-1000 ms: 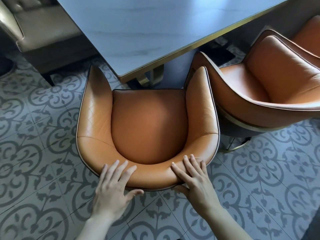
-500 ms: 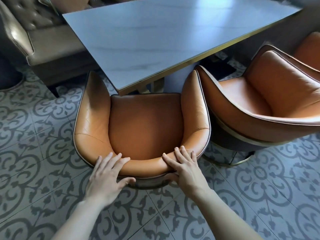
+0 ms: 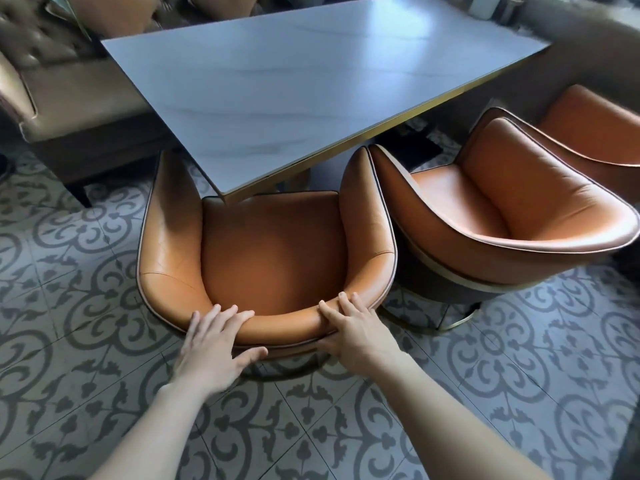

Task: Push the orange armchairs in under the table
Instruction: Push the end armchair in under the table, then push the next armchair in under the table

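Fingers (image 3: 221,315) of the left hand (image 3: 211,348) lie nearly straight and slightly spread over the backrest top of the near orange armchair (image 3: 273,251), thumb stretched along its outer side. The right hand (image 3: 360,336) presses the same rim, fingers (image 3: 346,306) close together, thumb underneath. The seat's front edge sits under the near corner of the table (image 3: 311,81). A second orange armchair (image 3: 502,216) stands just beside it on the right, turned askew

Orange, dark piping: armchair (image 3: 273,258) under the grip. Same orange on second armchair (image 3: 512,209) right of it. Pale grey-blue, faintly veined, gold-edged table (image 3: 311,81) beyond. Grey floor tiles (image 3: 76,271) below, darker scrollwork. Brown sofa (image 3: 79,109) far left.
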Motion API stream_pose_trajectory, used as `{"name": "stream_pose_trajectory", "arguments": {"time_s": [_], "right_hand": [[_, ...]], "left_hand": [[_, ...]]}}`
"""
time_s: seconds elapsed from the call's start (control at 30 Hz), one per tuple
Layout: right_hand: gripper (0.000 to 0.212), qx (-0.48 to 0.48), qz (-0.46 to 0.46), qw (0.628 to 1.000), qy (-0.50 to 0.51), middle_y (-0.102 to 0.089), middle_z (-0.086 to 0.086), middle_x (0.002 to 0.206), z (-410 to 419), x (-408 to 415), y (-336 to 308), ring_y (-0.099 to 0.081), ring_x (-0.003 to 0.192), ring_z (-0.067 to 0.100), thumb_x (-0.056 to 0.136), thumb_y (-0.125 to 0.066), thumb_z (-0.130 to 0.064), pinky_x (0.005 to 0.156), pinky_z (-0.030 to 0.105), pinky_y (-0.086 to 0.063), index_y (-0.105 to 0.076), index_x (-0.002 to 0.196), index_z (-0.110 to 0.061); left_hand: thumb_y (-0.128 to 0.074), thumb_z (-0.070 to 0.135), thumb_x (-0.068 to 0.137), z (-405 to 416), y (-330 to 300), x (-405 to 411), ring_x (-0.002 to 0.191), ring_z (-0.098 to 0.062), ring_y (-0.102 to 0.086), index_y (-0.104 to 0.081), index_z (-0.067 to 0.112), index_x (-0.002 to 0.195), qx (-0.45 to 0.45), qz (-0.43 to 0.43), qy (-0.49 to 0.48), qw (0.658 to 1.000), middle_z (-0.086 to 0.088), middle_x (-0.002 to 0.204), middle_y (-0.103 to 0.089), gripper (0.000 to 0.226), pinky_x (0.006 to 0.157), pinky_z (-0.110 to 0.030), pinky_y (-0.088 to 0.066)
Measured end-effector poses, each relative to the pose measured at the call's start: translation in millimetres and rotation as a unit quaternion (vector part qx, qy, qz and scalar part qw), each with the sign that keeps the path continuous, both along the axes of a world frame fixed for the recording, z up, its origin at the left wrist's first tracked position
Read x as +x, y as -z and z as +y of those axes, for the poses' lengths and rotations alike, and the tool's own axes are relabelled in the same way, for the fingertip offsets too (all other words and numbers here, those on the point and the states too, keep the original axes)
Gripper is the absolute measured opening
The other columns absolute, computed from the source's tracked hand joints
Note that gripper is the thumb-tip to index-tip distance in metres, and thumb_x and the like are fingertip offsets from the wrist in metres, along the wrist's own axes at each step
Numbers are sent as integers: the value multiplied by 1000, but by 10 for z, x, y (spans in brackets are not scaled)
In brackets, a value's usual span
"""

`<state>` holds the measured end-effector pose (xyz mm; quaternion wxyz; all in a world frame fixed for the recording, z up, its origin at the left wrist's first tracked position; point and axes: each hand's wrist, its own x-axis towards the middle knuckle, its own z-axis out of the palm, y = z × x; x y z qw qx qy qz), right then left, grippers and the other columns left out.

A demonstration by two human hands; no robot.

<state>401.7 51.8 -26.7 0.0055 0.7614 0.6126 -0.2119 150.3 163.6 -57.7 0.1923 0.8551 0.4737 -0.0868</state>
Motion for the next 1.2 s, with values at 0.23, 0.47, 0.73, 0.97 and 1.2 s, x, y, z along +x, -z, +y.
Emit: {"name": "stream_pose_trajectory", "arguments": {"time_s": [0.23,0.47,0.73,0.97,1.2], "right_hand": [[67,-52,24,996,67,-39,2,151,-340,284,-660,-27,142,24,94,-56,-58,116,50,-27,-33,152,-33],[76,-44,-22,988,148,-20,11,164,-883,1152,-1307,-13,151,29,92,-51,-65,120,53,-17,-19,156,-37],[82,25,-41,974,221,-14,10,166,-1765,2680,-1902,-9,152,27,89,-51,-70,121,52,-12,-18,156,-37],[79,36,-29,968,246,-11,11,166,-2538,3922,-2039,-9,152,27,92,-52,-64,122,51,-14,-18,157,-35],[80,25,-21,965,259,-16,11,165,-2797,4939,-1665,-13,150,28,90,-53,-65,120,50,-20,-19,156,-36]], "left_hand": [[-44,76,84,8,-597,492,146,-21,-21,-19,36,153,-105,23,12,994,1,160,-26,84,121,-44,-11],[-45,71,88,-416,-1441,1823,148,-18,-18,-20,36,154,-46,-61,125,989,4,161,-24,79,120,-43,-11],[-43,82,77,-1060,-2029,3472,144,-19,-26,-22,37,152,21,-98,174,980,4,158,-31,91,118,-45,-16],[-47,77,81,-1787,-2276,4615,143,-19,-28,-22,36,153,37,-108,159,981,6,158,-31,86,120,-43,-20],[-48,73,84,-2094,-2006,5440,148,-16,-11,-10,41,153,42,-128,141,981,5,163,-16,85,122,-42,-9]]}}
